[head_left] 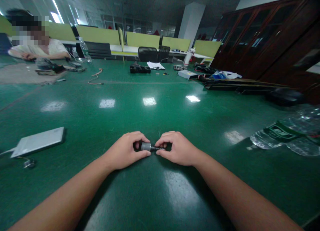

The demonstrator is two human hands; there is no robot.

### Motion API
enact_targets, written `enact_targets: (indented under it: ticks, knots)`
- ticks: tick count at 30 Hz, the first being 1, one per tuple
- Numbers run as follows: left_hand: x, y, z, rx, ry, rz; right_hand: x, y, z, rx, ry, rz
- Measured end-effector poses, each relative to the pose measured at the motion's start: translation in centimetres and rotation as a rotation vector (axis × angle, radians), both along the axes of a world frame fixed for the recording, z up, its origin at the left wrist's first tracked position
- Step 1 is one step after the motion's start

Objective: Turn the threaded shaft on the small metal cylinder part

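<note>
Near centre, my left hand (128,151) is clamped on the wide grey end of a small cylindrical metal part (146,146); my right hand (178,149) pinches its thin stem, presumably keeping both ends aligned. Green desk (150,117) extends openly beyond, bottles (277,134) bounding the right.

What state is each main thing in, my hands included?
Cylindrical part: horizontal, held at both ends
Left hand: gripping its thick end
Right hand: pinching its thin end
White slab: flat, cable attached
Near bottle: on its side
Far bottle: upright
White flask: upright
</note>
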State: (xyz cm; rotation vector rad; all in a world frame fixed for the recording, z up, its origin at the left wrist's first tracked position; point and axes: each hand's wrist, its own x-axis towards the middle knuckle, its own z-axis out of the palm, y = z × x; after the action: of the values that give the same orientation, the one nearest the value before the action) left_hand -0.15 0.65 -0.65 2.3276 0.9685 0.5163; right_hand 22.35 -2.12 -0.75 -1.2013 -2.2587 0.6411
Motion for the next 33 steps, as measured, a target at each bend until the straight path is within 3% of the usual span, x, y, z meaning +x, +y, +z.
enact_targets:
  ticks: [33]
  knots:
    - [-0.3, 0.1, -0.1, -0.009, -0.01, 0.005, 1.2, 0.4, 0.2, -0.1, -0.047, -0.059]
